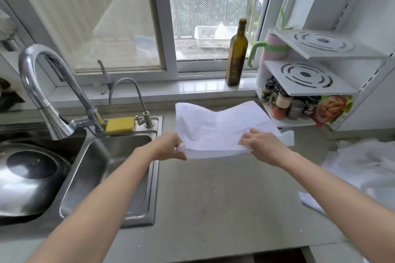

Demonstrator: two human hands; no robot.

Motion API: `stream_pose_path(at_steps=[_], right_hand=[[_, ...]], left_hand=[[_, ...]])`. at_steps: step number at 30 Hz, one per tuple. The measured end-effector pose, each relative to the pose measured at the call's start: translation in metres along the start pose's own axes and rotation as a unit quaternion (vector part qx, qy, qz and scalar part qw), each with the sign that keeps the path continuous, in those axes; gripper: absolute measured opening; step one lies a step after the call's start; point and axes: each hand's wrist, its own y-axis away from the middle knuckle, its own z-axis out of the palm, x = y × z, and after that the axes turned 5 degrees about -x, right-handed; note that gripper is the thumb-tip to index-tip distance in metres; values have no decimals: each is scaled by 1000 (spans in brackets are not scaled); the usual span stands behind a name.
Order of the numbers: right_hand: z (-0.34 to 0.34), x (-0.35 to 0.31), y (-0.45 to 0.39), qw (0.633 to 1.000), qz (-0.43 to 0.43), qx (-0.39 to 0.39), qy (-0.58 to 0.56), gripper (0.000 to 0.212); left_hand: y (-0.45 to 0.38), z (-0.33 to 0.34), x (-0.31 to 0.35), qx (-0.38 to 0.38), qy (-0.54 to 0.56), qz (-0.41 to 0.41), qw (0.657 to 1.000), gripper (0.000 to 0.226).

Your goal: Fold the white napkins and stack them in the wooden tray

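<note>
One domed metal lid (30,177), glossy. One steel sink (111,168), two curved chrome taps, one yellow sponge (120,125). Left hand (168,149), grip pinched on the near left corner of one white napkin (215,128), thin and creased, held over the grey tabletop (213,194). Right hand (264,147), grip clamped on its near right corner. One dark-green glass bottle (236,55). One crumpled white napkin heap (363,166), far right.

Bright daylight from the window (119,17); soft, wide-angle-bent edges.
</note>
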Motion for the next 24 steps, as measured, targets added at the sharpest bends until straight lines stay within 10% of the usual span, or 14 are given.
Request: stream_pose_path(at_steps=[12,19,24], right_hand=[[46,-40,24,854,100,-460,-220,32],[39,-23,19,821,157,-395,-382,24],[63,-24,7,878,241,-242,-337,36]], left_hand=[[8,81,-10,-303,-19,-122,945,46],[-2,84,-27,-209,106,-117,965,11],[-25,98,-36,-53,140,-155,976,25]])
